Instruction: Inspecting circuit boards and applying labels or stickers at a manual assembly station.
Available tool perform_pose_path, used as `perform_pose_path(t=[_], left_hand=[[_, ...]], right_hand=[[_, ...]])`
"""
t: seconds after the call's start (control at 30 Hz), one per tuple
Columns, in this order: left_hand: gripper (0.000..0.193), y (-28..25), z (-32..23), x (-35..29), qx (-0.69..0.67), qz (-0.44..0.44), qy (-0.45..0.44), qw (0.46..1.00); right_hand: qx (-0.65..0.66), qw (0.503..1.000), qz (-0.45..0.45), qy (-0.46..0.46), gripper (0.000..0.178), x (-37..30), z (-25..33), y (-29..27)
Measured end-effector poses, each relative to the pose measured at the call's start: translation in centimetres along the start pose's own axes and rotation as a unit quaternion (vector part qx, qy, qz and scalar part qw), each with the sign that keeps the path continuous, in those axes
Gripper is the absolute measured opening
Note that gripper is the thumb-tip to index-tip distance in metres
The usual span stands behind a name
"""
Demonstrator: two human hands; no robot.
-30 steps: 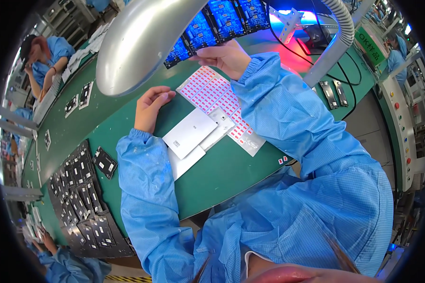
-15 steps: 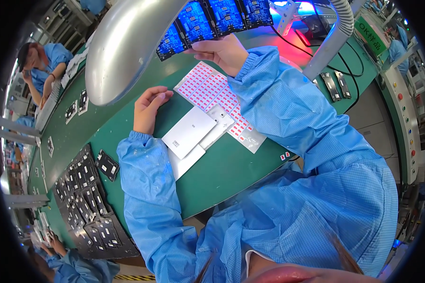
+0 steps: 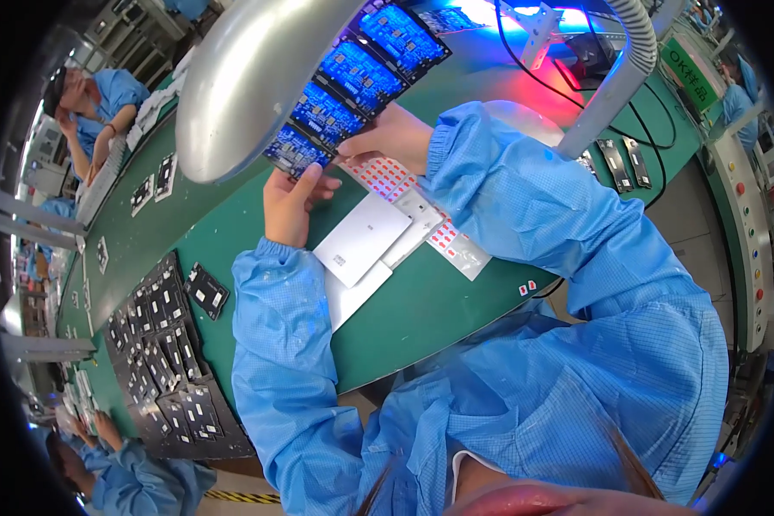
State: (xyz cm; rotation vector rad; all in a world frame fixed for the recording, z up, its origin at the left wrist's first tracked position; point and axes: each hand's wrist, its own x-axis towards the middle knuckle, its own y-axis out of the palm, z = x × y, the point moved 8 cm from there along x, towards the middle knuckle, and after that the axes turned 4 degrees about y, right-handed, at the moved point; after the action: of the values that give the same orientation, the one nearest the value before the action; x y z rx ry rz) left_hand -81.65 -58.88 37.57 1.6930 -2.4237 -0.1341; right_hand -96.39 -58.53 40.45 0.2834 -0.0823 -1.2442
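Note:
A long panel of circuit boards [image 3: 350, 76], lit blue, is tilted up beside the silver lamp hood. My right hand [image 3: 397, 140] grips its lower edge, thumb on the front. At the panel's lower left end, my left hand [image 3: 289, 205] pinches the corner with its thumb in front; its other fingers are partly hidden behind. Beneath the hands lies a sheet of red arrow stickers [image 3: 385, 178], partly covered by my right hand and sleeve. Next to it, a flat white box [image 3: 363, 238] rests on a white sheet [image 3: 346, 305].
The silver lamp hood [image 3: 249, 86] hangs close to my left hand. A black tray [image 3: 219, 426] of small boards sits at the left, with a single board [image 3: 206, 290] beside it. Cables and a metal lamp arm [image 3: 611, 90] stand at right. Co-workers sit at the left.
The panel has come nearer and tilted more steeply. My left hand has moved up to its corner and taken hold of it. My right hand has come down slightly with the panel.

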Motion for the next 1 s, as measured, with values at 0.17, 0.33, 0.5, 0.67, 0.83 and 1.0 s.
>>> perform_pose_path(t=[0.17, 0.33, 0.5, 0.67, 0.83, 1.0], left_hand=[[0.027, -1.0, -2.7, -2.9, -0.099, -0.015, 0.007, 0.995], [0.025, -4.6, -3.6, -7.8, -0.081, -0.092, 0.024, 0.992], [0.028, -6.5, -4.4, -10.5, -0.040, -0.123, 0.050, 0.990], [0.023, -5.5, -6.4, -11.2, 0.278, -0.090, 0.183, 0.939], [0.027, -3.9, -7.6, -12.4, 0.435, -0.074, 0.272, 0.855], [0.034, -3.5, -9.4, -13.2, 0.412, -0.072, 0.371, 0.829]], right_hand=[[-0.010, 0.996, 0.074, 0.056, 0.043, -0.1, -1.5, 0.7], [0.055, 0.994, 0.090, 0.011, 0.037, -1.5, 0.4, 1.7], [0.242, 0.965, 0.067, 0.076, 0.039, -1.3, -0.8, 0.5], [0.272, 0.955, -0.019, 0.115, 0.033, -1.1, -2.0, -0.1], [0.263, 0.961, 0.038, 0.073, 0.030, -0.6, -1.7, -0.7], [0.266, 0.957, 0.113, -0.008, 0.033, -1.0, -0.2, 0.9]])
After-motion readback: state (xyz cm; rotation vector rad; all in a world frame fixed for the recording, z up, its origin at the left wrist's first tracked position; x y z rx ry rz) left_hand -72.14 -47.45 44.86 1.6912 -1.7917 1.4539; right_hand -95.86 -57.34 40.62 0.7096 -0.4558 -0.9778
